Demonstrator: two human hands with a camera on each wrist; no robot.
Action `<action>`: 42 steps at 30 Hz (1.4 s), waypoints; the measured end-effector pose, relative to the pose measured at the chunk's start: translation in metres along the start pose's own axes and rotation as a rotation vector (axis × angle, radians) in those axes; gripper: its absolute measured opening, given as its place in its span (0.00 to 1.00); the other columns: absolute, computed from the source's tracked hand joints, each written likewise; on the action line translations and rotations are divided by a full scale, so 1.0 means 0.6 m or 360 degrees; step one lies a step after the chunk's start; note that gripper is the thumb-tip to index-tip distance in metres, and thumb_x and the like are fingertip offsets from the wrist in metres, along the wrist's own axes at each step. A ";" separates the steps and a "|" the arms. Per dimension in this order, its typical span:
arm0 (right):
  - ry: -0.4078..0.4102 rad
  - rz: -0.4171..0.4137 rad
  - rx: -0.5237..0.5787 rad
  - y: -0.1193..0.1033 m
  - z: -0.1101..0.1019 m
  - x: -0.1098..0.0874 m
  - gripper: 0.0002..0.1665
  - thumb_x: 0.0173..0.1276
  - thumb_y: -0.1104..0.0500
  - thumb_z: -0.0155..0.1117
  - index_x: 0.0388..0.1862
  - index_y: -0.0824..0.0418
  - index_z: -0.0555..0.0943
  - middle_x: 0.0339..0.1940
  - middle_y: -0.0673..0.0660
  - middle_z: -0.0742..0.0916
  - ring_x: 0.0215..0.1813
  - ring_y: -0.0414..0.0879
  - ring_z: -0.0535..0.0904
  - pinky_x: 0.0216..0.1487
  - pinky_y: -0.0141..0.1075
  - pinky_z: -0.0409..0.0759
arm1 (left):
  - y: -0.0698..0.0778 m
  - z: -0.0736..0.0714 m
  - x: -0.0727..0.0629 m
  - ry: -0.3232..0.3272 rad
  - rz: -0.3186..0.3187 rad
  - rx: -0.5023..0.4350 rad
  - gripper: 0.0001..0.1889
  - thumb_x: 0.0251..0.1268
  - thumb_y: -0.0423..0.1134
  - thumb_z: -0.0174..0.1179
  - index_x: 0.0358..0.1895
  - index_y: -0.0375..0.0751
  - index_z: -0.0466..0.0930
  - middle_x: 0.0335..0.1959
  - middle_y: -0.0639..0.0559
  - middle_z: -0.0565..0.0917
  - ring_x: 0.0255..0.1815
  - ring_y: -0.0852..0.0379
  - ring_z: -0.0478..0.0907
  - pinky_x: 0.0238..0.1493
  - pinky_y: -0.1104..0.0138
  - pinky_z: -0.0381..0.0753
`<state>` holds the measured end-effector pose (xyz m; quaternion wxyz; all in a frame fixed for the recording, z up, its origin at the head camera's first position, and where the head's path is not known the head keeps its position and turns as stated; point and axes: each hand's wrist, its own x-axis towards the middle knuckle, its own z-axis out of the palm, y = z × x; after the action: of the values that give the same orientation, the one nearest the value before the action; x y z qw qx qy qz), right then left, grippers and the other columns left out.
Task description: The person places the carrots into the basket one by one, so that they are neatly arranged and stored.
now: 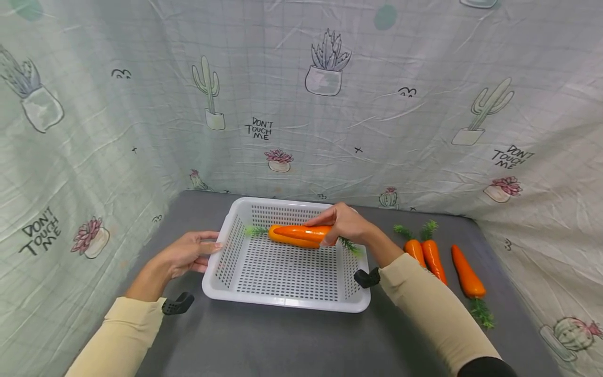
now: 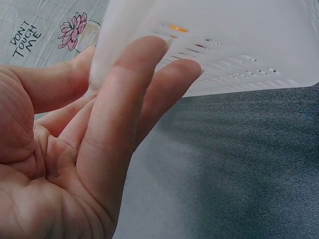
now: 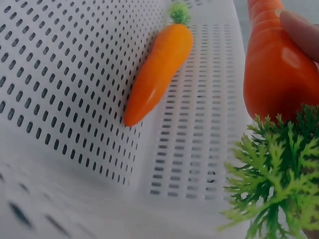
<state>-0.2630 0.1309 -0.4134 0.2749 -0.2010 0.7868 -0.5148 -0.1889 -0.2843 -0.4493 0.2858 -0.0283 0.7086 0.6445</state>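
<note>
Right hand [image 1: 347,228]: grasped carrot [image 3: 276,74].
Left hand [image 1: 186,254]: pinched basket [image 1: 282,301] at rim.
Carrot: seemed light, stiff, slippery; thick part, under right hand, suited holding.

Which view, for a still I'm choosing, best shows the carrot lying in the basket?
The right wrist view: the lying carrot shows from tip to green top, uncovered. In the head view, the held carrot partly covers it. The left wrist view gives only an orange patch through the basket, too small to identify.

A red-orange carrot [image 1: 301,231] is held level over a yellower carrot [image 3: 160,69] inside the white perforated basket [image 1: 285,299].
</note>
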 end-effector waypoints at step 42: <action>0.0025 0.0059 0.0050 0.050 0.042 0.080 0.36 0.44 0.78 0.71 0.56 0.60 0.89 0.59 0.61 0.90 0.48 0.50 0.84 0.38 0.42 0.90 | -0.005 -0.005 0.004 0.0024 0.0004 -0.0003 0.35 0.78 0.39 0.61 0.80 0.31 0.57 0.47 0.45 0.91 0.42 0.47 0.92 0.41 0.54 0.92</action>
<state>-0.2844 0.0962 -0.4598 0.2813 -0.1780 0.7843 -0.5235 -0.1906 -0.2872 -0.4530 0.2797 -0.0326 0.7101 0.6454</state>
